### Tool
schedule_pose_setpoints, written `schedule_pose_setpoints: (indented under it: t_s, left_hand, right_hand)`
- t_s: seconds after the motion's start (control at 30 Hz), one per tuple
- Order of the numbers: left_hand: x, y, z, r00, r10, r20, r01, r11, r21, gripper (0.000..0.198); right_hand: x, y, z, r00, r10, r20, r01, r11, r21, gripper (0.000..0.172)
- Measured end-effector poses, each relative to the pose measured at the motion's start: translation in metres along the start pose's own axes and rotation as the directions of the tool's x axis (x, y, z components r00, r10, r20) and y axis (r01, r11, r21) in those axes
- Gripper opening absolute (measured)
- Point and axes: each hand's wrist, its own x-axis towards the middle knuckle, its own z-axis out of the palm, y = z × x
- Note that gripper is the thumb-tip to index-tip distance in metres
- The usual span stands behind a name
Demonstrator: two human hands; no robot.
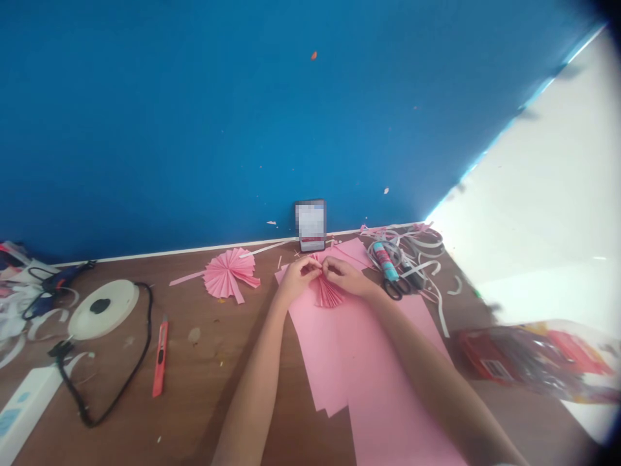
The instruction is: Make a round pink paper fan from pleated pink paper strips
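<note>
My left hand (299, 278) and my right hand (343, 274) meet over a pleated pink paper fan (329, 295), both pinching it near its gathered top. The folds spread downward below my fingers, above flat pink paper sheets (339, 356). My fingertips hide the upper part of the fan. To the left lies a round pink paper rosette (229, 275), opened almost to a full circle, with loose strips sticking out of it. Behind my hands a phone (311, 223) leans upright against the blue wall, its screen blurred.
A red box cutter (160, 356) lies left of my arms, near a white round object (104, 309) with a black cord and a white power strip (26, 411). At right are a glue stick (385, 261), black-handled scissors (392, 288), curled paper strips (427, 241) and a plastic package (528, 359).
</note>
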Motion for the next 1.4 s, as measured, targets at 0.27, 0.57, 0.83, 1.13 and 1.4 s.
schedule_pose_setpoints:
  t_s: [0.27, 0.57, 0.83, 1.13, 1.4]
  left_hand:
    - [-0.003, 0.007, 0.000, 0.999, 0.025, -0.036, -0.023, 0.998, 0.055, 0.012]
    - [-0.007, 0.017, -0.012, 0.997, -0.063, 0.051, 0.045, 0.954, 0.296, 0.017]
    - [-0.007, 0.019, -0.019, 0.977, -0.104, 0.186, 0.012, 0.899, 0.438, 0.017]
    - [-0.010, 0.016, -0.022, 0.962, -0.143, 0.233, 0.026, 0.896, 0.444, 0.010]
    - [-0.011, 0.015, -0.031, 0.925, -0.235, 0.299, 0.086, 0.895, 0.437, 0.008]
  right_hand:
    - [-0.001, -0.004, -0.001, 1.000, 0.008, -0.003, -0.008, 0.998, 0.067, 0.001]
    - [0.000, -0.006, 0.000, 0.999, 0.009, -0.044, -0.008, 1.000, 0.025, 0.002]
    - [0.000, -0.007, 0.001, 0.999, -0.016, -0.036, 0.016, 1.000, -0.024, 0.003]
    - [-0.002, -0.014, -0.003, 0.998, -0.026, -0.050, 0.014, 0.975, -0.223, 0.006]
    - [-0.004, -0.016, -0.006, 0.999, -0.011, -0.038, 0.006, 0.991, -0.135, 0.007]
